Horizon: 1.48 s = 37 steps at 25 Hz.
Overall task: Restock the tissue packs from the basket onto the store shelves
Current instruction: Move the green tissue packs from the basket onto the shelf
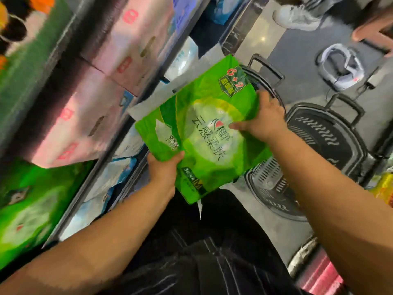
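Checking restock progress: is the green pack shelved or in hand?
In hand: left hand and right hand grip the green pack midair.

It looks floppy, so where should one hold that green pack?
Opposite edges, one hand from each side: the green tissue pack is wide, flat and soft, so it may sag otherwise. The left hand and right hand grip it so.

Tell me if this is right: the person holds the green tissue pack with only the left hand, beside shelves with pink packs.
Not only the left. In the head view, the left hand and the right hand both hold the green tissue pack, beside shelves with pink packs.
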{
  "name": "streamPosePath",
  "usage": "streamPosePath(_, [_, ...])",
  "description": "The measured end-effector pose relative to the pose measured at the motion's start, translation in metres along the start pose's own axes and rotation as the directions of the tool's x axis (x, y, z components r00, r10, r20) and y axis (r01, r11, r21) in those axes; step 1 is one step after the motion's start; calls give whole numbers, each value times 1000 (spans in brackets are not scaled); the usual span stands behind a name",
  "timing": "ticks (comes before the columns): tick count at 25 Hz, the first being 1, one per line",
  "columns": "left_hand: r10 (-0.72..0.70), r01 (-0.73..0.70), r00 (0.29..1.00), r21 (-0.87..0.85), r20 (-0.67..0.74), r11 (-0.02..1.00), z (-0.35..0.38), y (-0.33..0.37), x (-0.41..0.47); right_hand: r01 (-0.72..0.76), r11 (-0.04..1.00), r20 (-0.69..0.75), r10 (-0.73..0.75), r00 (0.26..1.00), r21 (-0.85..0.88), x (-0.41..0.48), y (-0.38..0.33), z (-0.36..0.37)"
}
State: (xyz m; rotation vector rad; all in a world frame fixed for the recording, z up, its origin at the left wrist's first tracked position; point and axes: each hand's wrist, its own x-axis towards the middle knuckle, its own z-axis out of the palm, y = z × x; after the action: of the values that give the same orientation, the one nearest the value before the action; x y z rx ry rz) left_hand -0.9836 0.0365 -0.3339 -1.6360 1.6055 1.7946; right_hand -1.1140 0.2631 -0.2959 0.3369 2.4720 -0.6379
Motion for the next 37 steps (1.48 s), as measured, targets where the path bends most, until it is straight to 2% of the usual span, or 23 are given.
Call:
streamPosePath(5, [203,-209,976,-75,-80,975,-88,11,-57,178,975,77,-190,979,132,-74,-19,-5])
streamPosePath(12, [288,-325,923,-114,-255,939,-171,-17,-127,371,900,123,-405,906,227,-153,-41,6])
streamPosePath(20, [369,-460,840,-160,-399,874,-269,-71,-189,530,763,206,-623,755,370,-250,-72,39])
streamPosePath(27, [449,-580,725,-111,-522,807,-357,-112,-259,655,629,176,-764,621,419,-355,-95,64])
streamPosePath(33, [504,-682,629,-110,-593,723,-421,-111,-321,734,470,90,-865,494,491,-431,-138,60])
streamPosePath(37, [583,-785,497,-47,-643,617,-459,-90,-358,778,356,27,-916,401,517,-472,-177,46])
